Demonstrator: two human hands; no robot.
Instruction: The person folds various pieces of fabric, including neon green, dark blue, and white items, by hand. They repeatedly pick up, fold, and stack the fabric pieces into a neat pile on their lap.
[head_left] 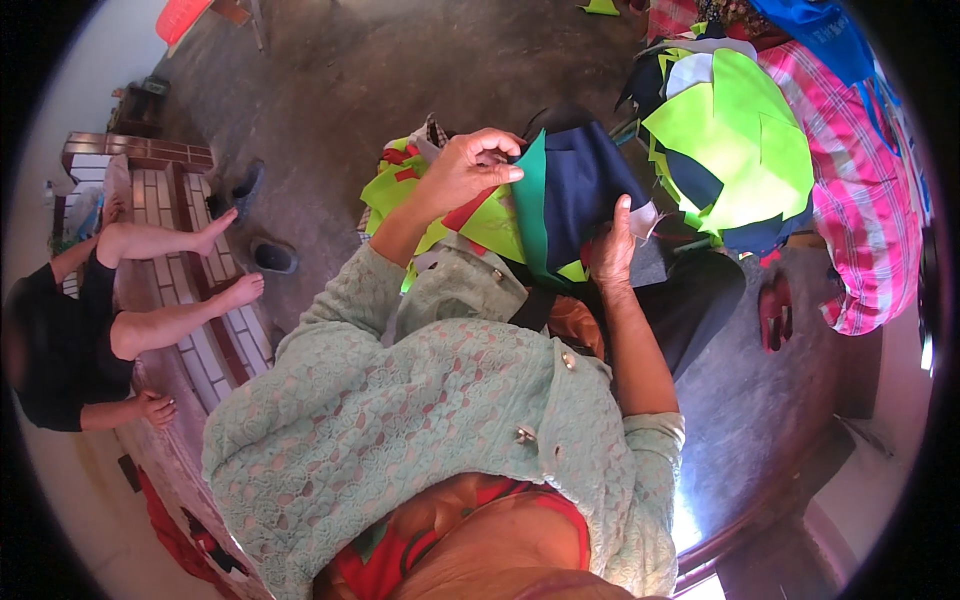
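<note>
A navy fabric piece (590, 185) lies over my lap, with a green strip of cloth (531, 205) along its left side. The thumb and fingers of my left hand (465, 178) pinch together at the upper left edge of the green strip. At the navy cloth's right edge, my right hand (613, 250) grips with its thumb raised; its other fingers are mostly hidden. Under and beside my left hand are lime-yellow and red scraps (490, 222). A small whitish piece (645, 218) sticks out beside my right thumb.
A heap of lime and navy cloth (745, 145) rises at the right, beside pink checked fabric (845, 180). On the left, another person (70, 335) sits barefoot on a tiled ledge. Dark shoes (272, 255) stand on the floor near that person; red footwear (774, 312) lies at right.
</note>
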